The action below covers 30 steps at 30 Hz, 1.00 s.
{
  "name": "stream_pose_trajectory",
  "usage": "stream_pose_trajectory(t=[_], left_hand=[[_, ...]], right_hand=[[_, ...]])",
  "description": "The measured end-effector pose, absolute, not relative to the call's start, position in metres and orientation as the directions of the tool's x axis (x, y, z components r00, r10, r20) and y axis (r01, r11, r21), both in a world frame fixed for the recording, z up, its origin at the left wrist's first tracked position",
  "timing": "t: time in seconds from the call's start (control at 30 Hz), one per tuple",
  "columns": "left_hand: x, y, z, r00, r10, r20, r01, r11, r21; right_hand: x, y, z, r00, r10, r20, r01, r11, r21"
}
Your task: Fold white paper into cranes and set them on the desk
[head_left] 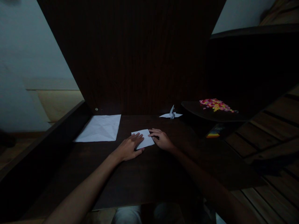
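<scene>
A small folded square of white paper (145, 140) lies on the dark wooden desk, tilted slightly. My left hand (129, 147) rests on its left side, with fingers spread flat across the paper and the thumb by its lower edge. At the right edge of the square is my right hand (162, 139), its fingers loosely stretched out and touching the upper right corner and side. Behind the right hand stands a white folded paper crane (172, 115). To the left lies a larger stack of creased white paper sheets (100, 128).
On a raised rounded shelf (191, 109) at the right is a pile of small pink, red and yellow pieces (217, 105). A tall dark panel (140, 62) closes off the back of the desk. A low side board (46, 137) borders the left.
</scene>
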<state>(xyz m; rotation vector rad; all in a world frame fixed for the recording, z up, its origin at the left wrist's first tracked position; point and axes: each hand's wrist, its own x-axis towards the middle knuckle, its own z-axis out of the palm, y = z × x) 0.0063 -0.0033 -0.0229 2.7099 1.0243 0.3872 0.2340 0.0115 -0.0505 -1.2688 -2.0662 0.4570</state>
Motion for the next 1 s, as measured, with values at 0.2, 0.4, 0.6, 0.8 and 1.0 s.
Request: stream_pose_trajectory(t=[0.2,0.4,0.6,0.8,1.0], left_hand=[[0.007,-0.001,-0.025,0.747,0.636,0.193,0.573,-0.764,0.298],[0.005,0.001,-0.028,0.752,0.626,0.206,0.547,-0.768,0.333],[0.006,0.000,-0.026,0.745,0.634,0.207,0.549,-0.759,0.351],[0.006,-0.001,-0.024,0.701,0.677,0.225,0.577,-0.723,0.379],[0.006,-0.002,-0.021,0.679,0.694,0.238,0.577,-0.706,0.411]], right_hand=[[0.237,0.010,-0.056,-0.430,0.841,0.327,0.683,0.540,-0.492],[0.242,0.014,-0.055,-0.398,0.870,0.292,0.733,0.493,-0.469],[0.240,0.014,-0.055,-0.366,0.879,0.305,0.750,0.473,-0.463],[0.245,0.015,-0.051,-0.324,0.883,0.341,0.703,0.466,-0.537],[0.247,0.011,-0.042,-0.394,0.848,0.354,0.587,0.529,-0.613]])
